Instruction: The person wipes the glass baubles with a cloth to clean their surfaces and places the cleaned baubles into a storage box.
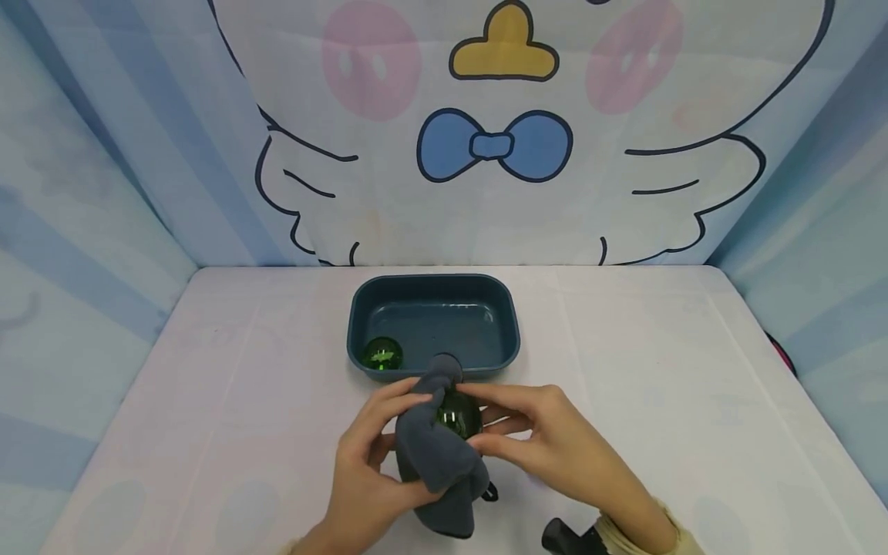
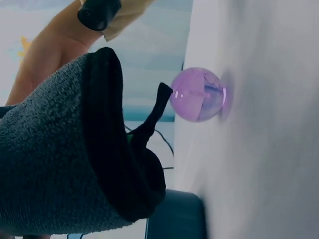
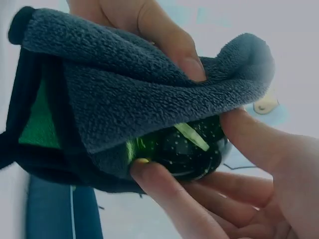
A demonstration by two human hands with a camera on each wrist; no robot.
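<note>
A dark grey fleecy cloth with black edging and a small loop hangs from my left hand, whose fingers and thumb grip it. The cloth wraps partly round a clear green ball. My right hand holds that ball between thumb and fingers, against the cloth. In the right wrist view, small light specks show on the green ball, and a fold of cloth covers its upper side. A clear purple ball rests on the table in the left wrist view, near the loop.
Just beyond my hands stands a dark teal rectangular tub. Another green ball lies in its near left corner. A black device sits at my right wrist. Printed fabric walls enclose the white table at the back and sides.
</note>
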